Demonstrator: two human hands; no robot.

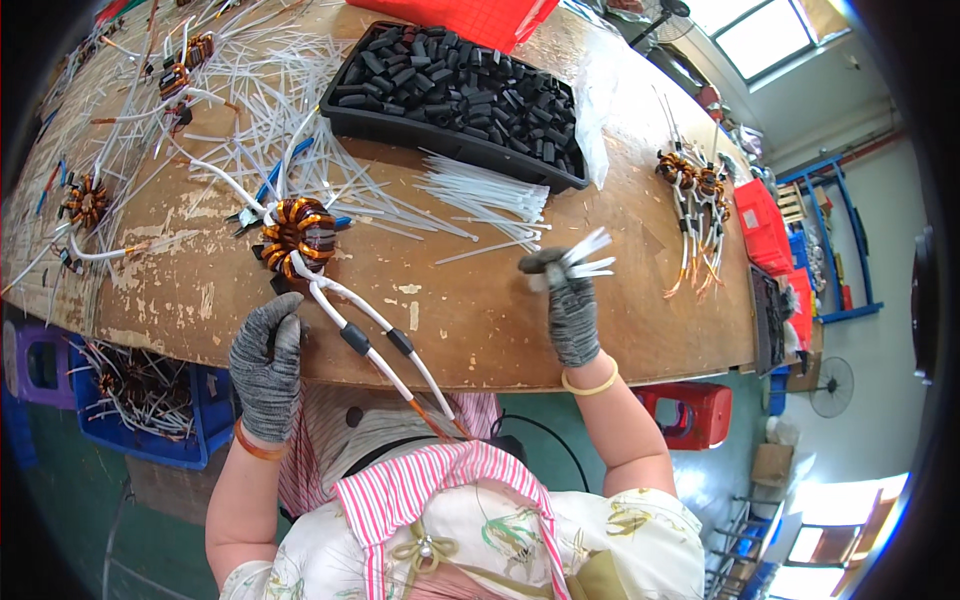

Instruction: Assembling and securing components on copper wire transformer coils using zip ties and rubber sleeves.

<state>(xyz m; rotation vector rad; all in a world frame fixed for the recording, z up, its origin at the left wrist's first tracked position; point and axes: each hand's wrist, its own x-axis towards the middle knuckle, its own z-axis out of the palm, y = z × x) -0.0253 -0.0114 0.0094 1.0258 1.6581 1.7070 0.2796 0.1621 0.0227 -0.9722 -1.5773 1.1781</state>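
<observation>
Brown coil (320, 234), near-side white leads (384, 370) diagonal, copper ends (426, 417) toward near right

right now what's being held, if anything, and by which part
Right hand holds white cable ties below their fanned ends; left hand shows nothing held.

Windows (764, 40) glare brightly, while edges bend, darken and perhaps blur.

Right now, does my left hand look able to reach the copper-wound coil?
Likely yes. The left hand is just on the near side of the coil, and nothing seems to block it; the white leads run off to its right.
</observation>
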